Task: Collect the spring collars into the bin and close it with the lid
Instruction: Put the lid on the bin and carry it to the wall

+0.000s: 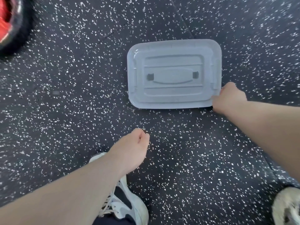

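Pale grey lid [173,73] flat on the speckled floor [81,78], handle recess up. Right hand [227,98] at its near right corner, grip closed on the edge. Left hand [129,150] nearer, above the floor, fingers curled shut around something small and dark, too small to identify. White shoe [125,203] below the left arm.
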